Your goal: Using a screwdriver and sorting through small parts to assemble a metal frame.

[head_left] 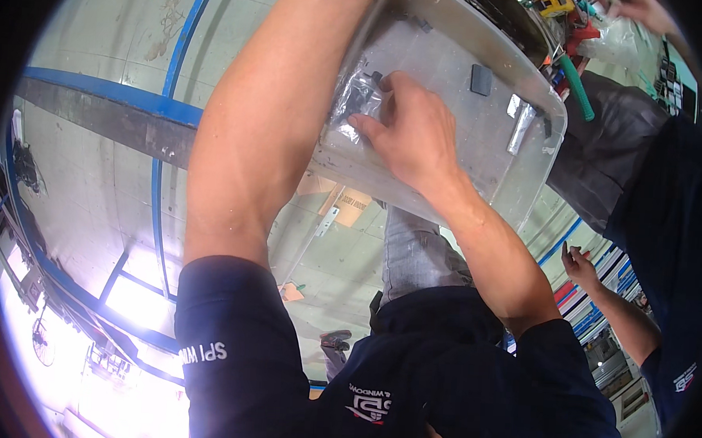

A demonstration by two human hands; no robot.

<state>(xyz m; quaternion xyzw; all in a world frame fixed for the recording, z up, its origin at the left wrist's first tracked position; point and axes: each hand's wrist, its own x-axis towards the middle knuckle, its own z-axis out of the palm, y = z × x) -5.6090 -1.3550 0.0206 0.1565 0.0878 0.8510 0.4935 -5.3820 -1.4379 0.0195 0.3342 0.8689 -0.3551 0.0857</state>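
Note:
A translucent plastic bin (452, 55) lies in front of me at the top middle. Inside its left part, my right hand (417, 132) has thumb and fingers closed around a crinkled clear plastic bag (356, 102) with small dark pieces in it. A dark rectangular block (480, 79) rests on the bin floor to the right of that hand. Farther right, by the bin's end wall, lies a shiny silver tube-like piece (520, 131). My left forearm (257, 121) runs up along the bin's left side and leaves the picture at the top, so my left hand is hidden.
At the right stands a co-worker, one hand (579, 268) hanging low; another hand (646, 13) shows at the top right corner. A green-handled tool (577, 89) and a yellow tool (554, 3) lie beyond the bin. Blue-edged metal framing (110, 95) crosses the left side.

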